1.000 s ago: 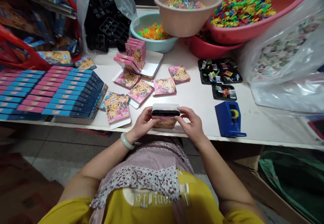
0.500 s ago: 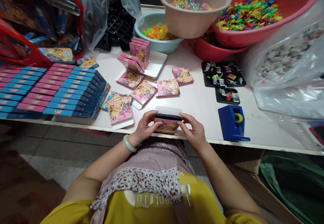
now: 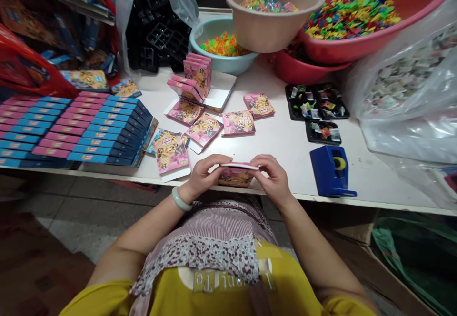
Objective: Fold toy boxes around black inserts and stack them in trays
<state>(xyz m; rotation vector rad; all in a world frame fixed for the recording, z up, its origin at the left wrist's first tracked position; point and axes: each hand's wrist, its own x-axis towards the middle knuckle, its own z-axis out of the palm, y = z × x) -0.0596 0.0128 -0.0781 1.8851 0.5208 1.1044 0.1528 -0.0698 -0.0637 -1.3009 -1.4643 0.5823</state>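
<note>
Box (image 3: 234, 177), pink with golden print

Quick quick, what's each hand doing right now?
Left hand: closed on the left side of a small pink box.
Right hand: closed on the same box's right side.

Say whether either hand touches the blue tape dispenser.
No: the left hand and right hand hold a pink box, apart from the dispenser.

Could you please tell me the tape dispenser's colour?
The tape dispenser is blue, best seen in the head view.
</note>
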